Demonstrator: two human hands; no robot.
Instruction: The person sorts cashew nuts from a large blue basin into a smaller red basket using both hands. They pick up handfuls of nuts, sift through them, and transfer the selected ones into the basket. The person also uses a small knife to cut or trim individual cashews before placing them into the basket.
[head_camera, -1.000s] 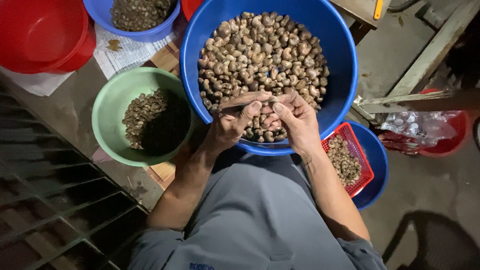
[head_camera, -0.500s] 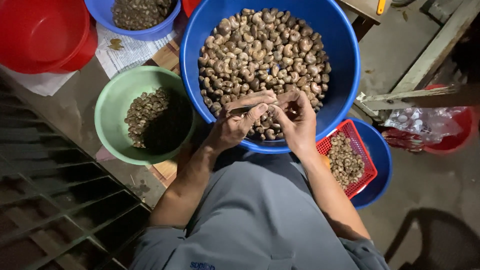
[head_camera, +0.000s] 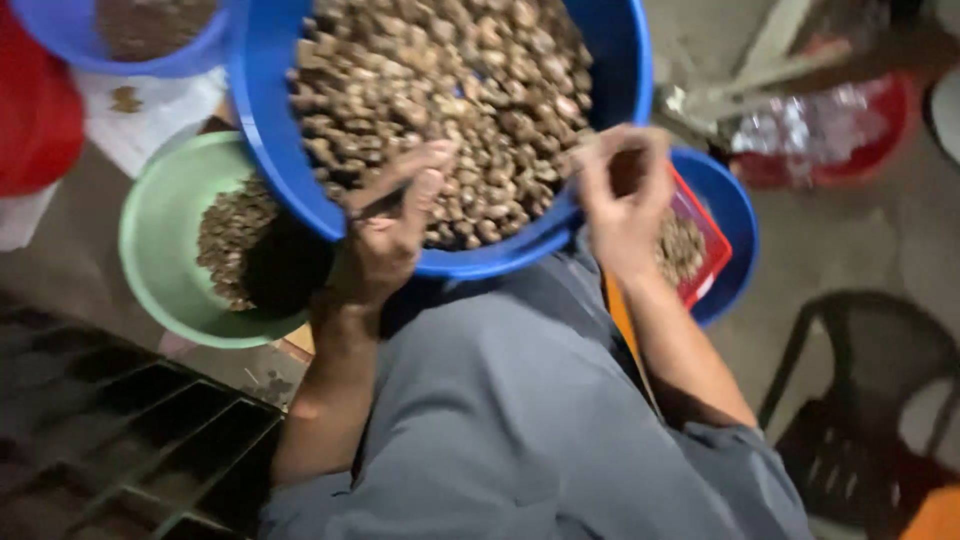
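Nuts, brown and heaped, fill the big blue basin that takes up the top middle of the view and rests against the person's lap.

The left hand sits at the basin's near rim, about seven o'clock on its circle. Its fingers are curled shut around a thin dark tool, whose end pokes out toward nine o'clock; the thumb lies over the nuts just inside the rim. The picture is too blurred to tell whether a nut is pinched there as well.

The right hand is at about four o'clock on the basin, over the rim, well apart from the left. Its fingers are bent in a loose pinch with a dark gap behind them; motion blur hides whether anything sits between the fingertips, so I cannot tell what it grips.

At nine o'clock from the left hand stands a green bowl partly filled with smaller brown pieces, its right side tucked under the blue basin. At three o'clock from the right hand a small red basket of similar pieces rests inside a smaller blue bowl. Another blue bowl is at the top left corner, with a red tub just below it. A dark plastic chair stands at four o'clock in the view.
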